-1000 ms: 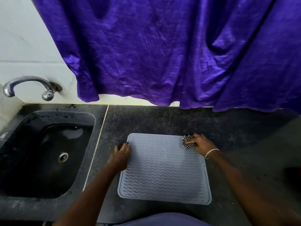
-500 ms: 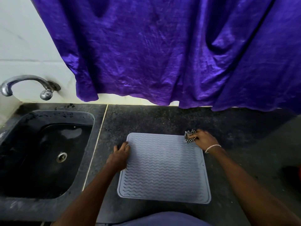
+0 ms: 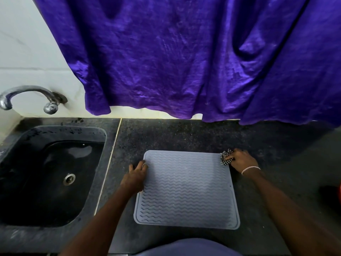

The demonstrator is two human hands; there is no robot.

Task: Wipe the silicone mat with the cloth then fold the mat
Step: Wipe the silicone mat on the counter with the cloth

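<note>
Head view looks down on a dark speckled desk (image 3: 166, 137), with the person's blue garment (image 3: 190, 246) closest at the bottom edge. Both forearms reach forward from there, and between the two hands lies the silicone mat (image 3: 186, 189), a grey square with wavy ridges and a raised border, flat and unfolded on the desk. Its near edge sits close to the person and its far edge is level with the fingers of both hands. The left hand (image 3: 135, 175) rests on the mat's left edge toward the far corner, fingers loosely curled and pressing down on the rim rather than clenched around it; whether the thumb hooks under the edge is hard to tell from this angle. The right hand (image 3: 239, 159) is at the mat's far right corner, its fingers closed on a small bunched cloth (image 3: 226, 157) with a black and white check, which touches the corner of the mat and pokes out to the left of the fingertips. A thin pale bracelet (image 3: 250, 169) circles the right wrist. Left of the left hand, past a pale seam in the desk, a black sink (image 3: 27, 224) is set in, with a metal drain (image 3: 69, 178) at its bottom. Beyond the sink a chrome tap (image 3: 27, 95) curves out from a white tiled wall (image 3: 27, 52). Farther than both hands, a purple curtain (image 3: 184, 58) hangs across the wall down to just above the desk's back edge.
</note>
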